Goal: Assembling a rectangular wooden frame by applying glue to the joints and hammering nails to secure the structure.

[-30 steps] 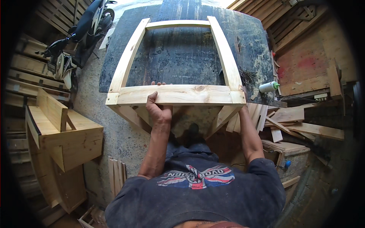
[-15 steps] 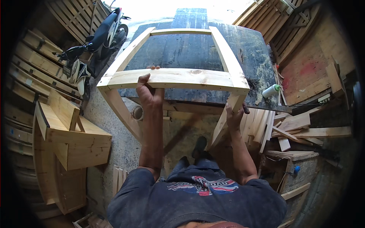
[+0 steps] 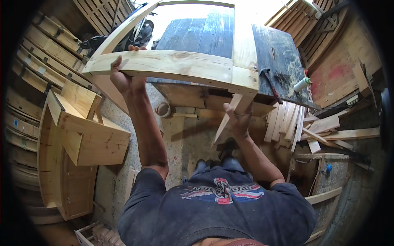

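A pale wooden frame [image 3: 176, 63] with legs is held up over the dark workbench [image 3: 283, 53]. My left hand [image 3: 124, 78] is wrapped around its near rail towards the left end, thumb in front and fingertips showing over the top edge. Lower and to the right, my right hand [image 3: 239, 119] grips the frame's right leg below the corner. To the right of that corner, a hammer [image 3: 271, 85] lies on the bench top with its handle reaching past the near edge. A white bottle with a green cap [image 3: 301, 84] is farther right on the bench.
At left stands a wooden cabinet-like piece [image 3: 94, 139], near stacked boards [image 3: 30, 78]. A motorbike [image 3: 143, 33] is partly hidden behind the frame. A round container [image 3: 163, 109] sits below the bench's left side. Loose wood pieces [image 3: 324, 131] are piled at right.
The frame has been raised and turned, its near rail shifting left and away from me. Both hands moved left with it. The hammer by the right corner has come into fuller view.
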Motion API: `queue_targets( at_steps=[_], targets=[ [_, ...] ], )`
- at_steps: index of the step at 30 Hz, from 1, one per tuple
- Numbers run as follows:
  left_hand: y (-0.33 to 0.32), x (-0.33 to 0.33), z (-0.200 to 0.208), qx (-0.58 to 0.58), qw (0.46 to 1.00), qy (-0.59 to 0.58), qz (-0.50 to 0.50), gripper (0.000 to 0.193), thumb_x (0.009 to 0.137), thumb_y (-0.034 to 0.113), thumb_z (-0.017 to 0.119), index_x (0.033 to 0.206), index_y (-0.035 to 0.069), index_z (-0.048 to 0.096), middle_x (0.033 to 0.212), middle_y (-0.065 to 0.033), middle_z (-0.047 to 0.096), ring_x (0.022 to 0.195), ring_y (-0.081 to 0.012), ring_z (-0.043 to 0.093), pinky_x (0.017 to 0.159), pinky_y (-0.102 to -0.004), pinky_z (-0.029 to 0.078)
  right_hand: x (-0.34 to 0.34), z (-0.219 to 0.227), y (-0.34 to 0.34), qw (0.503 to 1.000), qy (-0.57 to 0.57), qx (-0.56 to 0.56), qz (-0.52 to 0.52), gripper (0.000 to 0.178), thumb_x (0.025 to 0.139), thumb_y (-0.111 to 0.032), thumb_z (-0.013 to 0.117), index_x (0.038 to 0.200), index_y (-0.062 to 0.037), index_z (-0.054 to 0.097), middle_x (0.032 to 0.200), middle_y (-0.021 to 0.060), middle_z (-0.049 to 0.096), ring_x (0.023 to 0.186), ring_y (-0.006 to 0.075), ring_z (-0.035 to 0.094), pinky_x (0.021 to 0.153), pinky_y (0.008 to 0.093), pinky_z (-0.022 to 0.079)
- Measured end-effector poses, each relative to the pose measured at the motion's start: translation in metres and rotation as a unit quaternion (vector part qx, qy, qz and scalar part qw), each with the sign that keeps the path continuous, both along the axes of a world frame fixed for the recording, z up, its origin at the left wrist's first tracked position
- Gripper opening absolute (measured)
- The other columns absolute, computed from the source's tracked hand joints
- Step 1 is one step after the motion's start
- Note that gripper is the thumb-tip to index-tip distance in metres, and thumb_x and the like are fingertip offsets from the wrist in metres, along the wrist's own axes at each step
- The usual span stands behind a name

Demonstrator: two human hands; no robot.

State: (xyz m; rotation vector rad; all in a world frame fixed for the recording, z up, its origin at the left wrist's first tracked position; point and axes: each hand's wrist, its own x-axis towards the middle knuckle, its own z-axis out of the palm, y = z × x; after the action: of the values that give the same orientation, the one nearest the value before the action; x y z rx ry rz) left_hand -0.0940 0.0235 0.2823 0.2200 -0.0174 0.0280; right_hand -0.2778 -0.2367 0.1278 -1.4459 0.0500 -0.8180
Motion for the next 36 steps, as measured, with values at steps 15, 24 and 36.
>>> queue_targets(
  at_steps=[15, 24, 36],
  targets=[
    [0.101, -0.054, -0.133, 0.066, 0.990, 0.059, -0.108, 0.057, 0.068, 0.010, 0.057, 0.120, -0.005, 0.039, 0.104, -0.0221, 0.051, 0.107, -0.0384, 0.051, 0.106, -0.0554, 0.038, -0.125, -0.089, 0.103, 0.965, 0.231, 0.000, 0.125, 0.096, 0.071, -0.032, 0.091, 0.138, -0.0044, 0.028, 0.127, 0.0125, 0.045, 0.115, 0.0217, 0.049, 0.098, 0.0373, 0.044],
    [0.134, -0.103, -0.196, 0.050, 0.989, 0.116, -0.077, 0.068, 0.069, 0.011, 0.055, 0.132, -0.007, 0.039, 0.124, -0.0242, 0.054, 0.117, -0.0398, 0.053, 0.110, -0.0564, 0.038, -0.151, -0.127, 0.100, 0.944, 0.187, 0.091, 0.255, 0.089, 0.070, -0.029, 0.092, 0.134, -0.0067, 0.035, 0.123, 0.0104, 0.047, 0.117, 0.0211, 0.049, 0.099, 0.0351, 0.042],
    [0.126, -0.127, -0.216, 0.479, 0.838, 0.239, 0.107, 0.081, 0.093, 0.055, 0.042, 0.145, -0.006, 0.037, 0.151, -0.0241, 0.038, 0.138, -0.0403, 0.039, 0.116, -0.0563, 0.032, -0.152, -0.143, -0.028, 0.908, 0.179, -0.187, 0.330, 0.081, 0.078, -0.040, 0.082, 0.138, -0.0038, 0.042, 0.133, 0.0227, 0.044, 0.120, 0.0398, 0.047, 0.105, 0.0455, 0.039]
  ],
)
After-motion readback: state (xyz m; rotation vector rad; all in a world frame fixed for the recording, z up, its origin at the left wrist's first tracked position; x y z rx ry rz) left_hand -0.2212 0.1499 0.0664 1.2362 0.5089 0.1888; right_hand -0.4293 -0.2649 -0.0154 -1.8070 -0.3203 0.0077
